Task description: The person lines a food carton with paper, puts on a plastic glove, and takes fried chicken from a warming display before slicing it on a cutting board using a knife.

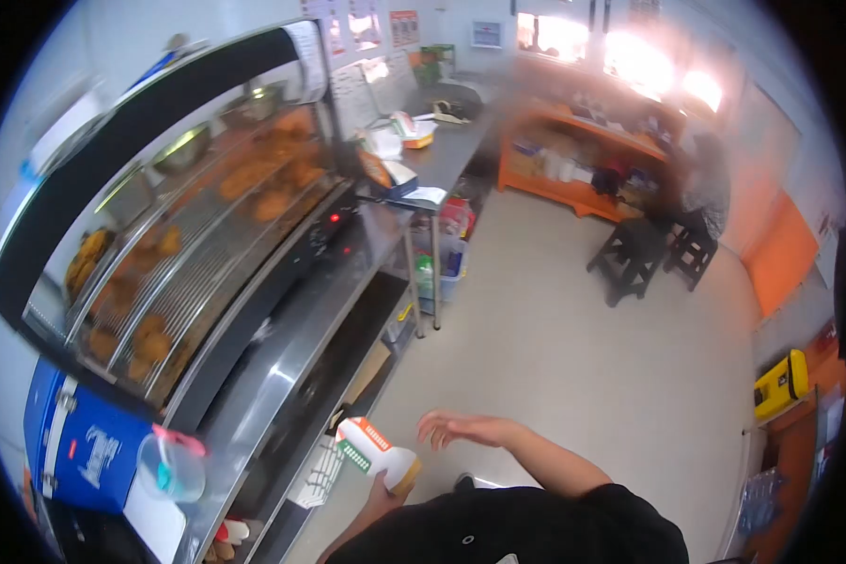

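Near the bottom centre, my left hand point(382, 495) grips a small white, orange and green carton point(378, 447) from below, beside the steel counter's edge. My right hand point(462, 430) is just to the right of the carton, apart from it, with its fingers spread and nothing in them. To the left stands a glass-fronted display warmer point(226, 207) with browned fried pieces point(150, 343) on its wire racks and metal bowls on top of the racks.
A blue box point(89, 446) and a clear plastic tub point(171, 467) are at the lower left. More cartons point(385, 169) lie on the far counter. Beyond are an orange shelf unit point(559, 193), black stools point(630, 256) and a seated person. A yellow case point(781, 383) is at right.
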A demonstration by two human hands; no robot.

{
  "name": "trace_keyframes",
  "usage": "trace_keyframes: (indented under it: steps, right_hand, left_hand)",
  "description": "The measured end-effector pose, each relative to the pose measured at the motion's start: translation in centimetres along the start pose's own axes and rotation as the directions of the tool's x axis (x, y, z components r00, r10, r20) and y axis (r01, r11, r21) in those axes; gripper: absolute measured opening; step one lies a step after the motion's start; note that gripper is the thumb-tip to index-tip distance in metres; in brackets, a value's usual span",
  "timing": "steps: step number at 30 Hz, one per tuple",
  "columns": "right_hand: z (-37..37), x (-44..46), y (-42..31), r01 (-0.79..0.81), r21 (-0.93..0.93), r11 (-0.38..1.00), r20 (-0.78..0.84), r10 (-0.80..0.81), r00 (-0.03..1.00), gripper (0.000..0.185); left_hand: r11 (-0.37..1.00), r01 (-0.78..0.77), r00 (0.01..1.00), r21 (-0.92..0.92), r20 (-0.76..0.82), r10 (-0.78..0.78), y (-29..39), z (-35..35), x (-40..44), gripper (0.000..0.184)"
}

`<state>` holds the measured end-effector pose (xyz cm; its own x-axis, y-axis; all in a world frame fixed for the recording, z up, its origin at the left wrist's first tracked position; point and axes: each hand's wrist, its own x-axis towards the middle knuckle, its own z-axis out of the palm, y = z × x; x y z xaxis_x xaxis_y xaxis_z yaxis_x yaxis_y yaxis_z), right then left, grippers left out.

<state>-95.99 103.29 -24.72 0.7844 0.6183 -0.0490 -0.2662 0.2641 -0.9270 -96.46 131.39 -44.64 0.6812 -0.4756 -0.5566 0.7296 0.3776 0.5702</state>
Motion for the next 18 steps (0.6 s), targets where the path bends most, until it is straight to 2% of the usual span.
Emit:
trace_keyframes:
  steps: [1,2,4,5,8,9,11,12,14,16,18]
  right_hand:
    - [-2.0,-1.2,-2.7,0.108,-0.03,0.994,-0.053,-0.11,0.993,0.068]
    - [-3.4,-2.3,-6.0,0.208,-0.063,0.976,-0.106,-0.214,0.971,0.072]
    - [-4.4,-3.0,-14.0,0.566,-0.166,0.807,-0.016,-0.576,0.817,0.068]
    - [-4.3,-4.1,-18.6,0.613,-0.239,0.753,0.026,-0.626,0.779,0.059]
    - [-7.3,-4.4,-26.3,0.877,-0.161,0.453,0.18,-0.86,0.478,0.036]
    - [-8.8,-4.3,-27.5,0.931,-0.11,0.349,0.196,-0.91,0.364,0.03]
    - [-12.2,-3.3,-29.0,0.974,-0.12,0.192,0.144,-0.967,0.208,0.026]
    - [-13.8,-1.1,-29.9,0.99,-0.125,0.067,0.125,-0.989,0.083,0.026]
    - [-18.9,0.9,-32.7,0.994,-0.103,0.046,0.106,-0.993,0.057,0.029]
    - [-25.3,0.1,-35.8,0.961,-0.029,0.276,0.131,-0.952,0.277,0.042]
    - [-31.5,-2.0,-37.5,0.871,-0.329,0.364,0.075,-0.91,0.408,0.031]
  left_hand:
    - [0.928,0.199,0.978,-0.314,-0.001,-0.21,-0.8,1.4,2.7,0.054]
    - [0.958,0.214,0.976,-0.189,0.011,-0.216,-0.1,4.3,4.7,0.054]
    - [0.972,0.226,0.973,0.067,0.031,-0.229,2.6,9.9,10.3,0.057]
    - [0.965,0.256,0.966,0.063,0.028,-0.258,3.4,11.5,12.8,0.057]
    - [0.945,0.314,0.946,0.09,0.055,-0.319,6.6,16.1,20.8,0.057]
    - [0.94,0.319,0.94,0.117,0.088,-0.33,8.4,18.4,22.8,0.057]
    - [0.927,0.35,0.912,0.135,0.176,-0.37,10.8,22.1,28.2,0.054]
    - [0.928,0.335,0.91,0.164,0.198,-0.364,11.7,23.9,31.0,0.053]
    - [0.922,0.311,0.9,0.23,0.24,-0.364,14.0,28.7,36.3,0.051]
    - [0.881,0.341,0.888,0.327,0.195,-0.416,18.2,37.1,39.1,0.048]
    - [0.846,0.347,0.873,0.406,0.19,-0.449,21.4,44.5,42.0,0.048]
